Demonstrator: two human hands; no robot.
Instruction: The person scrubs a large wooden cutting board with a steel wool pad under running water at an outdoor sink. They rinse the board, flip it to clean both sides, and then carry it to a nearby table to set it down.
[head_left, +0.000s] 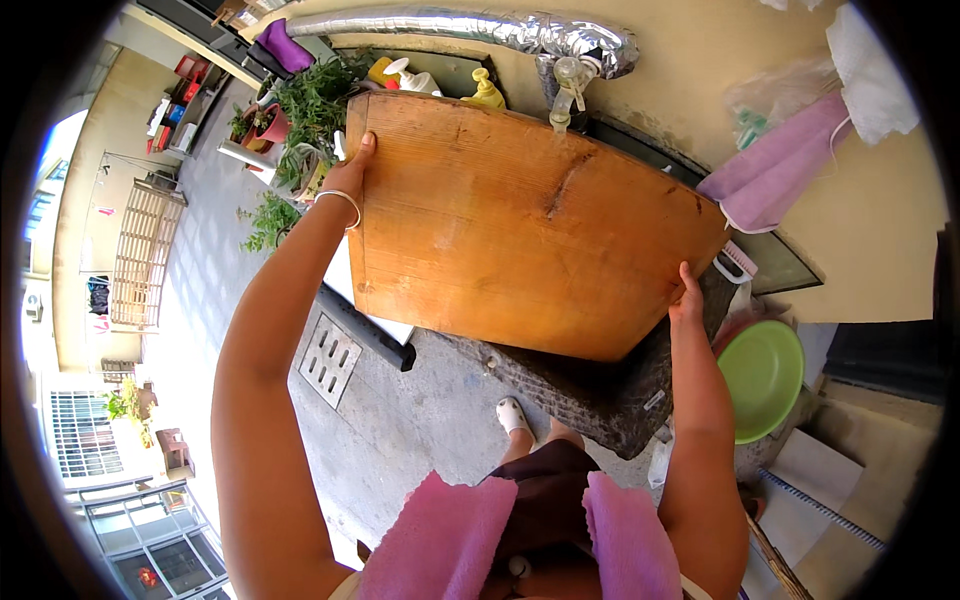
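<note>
A large wooden board (500,230) is tilted over a dark stone sink (590,405) and hides much of it. My left hand (350,178) grips the board's left edge, thumb on the face and fingers mostly behind. At the right end, my right hand (688,298) holds the edge the same way, thumb in front. The board's face is orange-brown, with a dark crack-like mark toward the upper right. Just beyond its far edge is a tap (570,85) on the wall.
Yellow pump bottle (485,90) and potted plants (310,110) stand behind and left of the board. A purple cloth (775,165) hangs at right, above a brush (738,262). The green basin (762,380) is beside the sink. A dark pipe (370,330) and floor drain (330,360) lie left.
</note>
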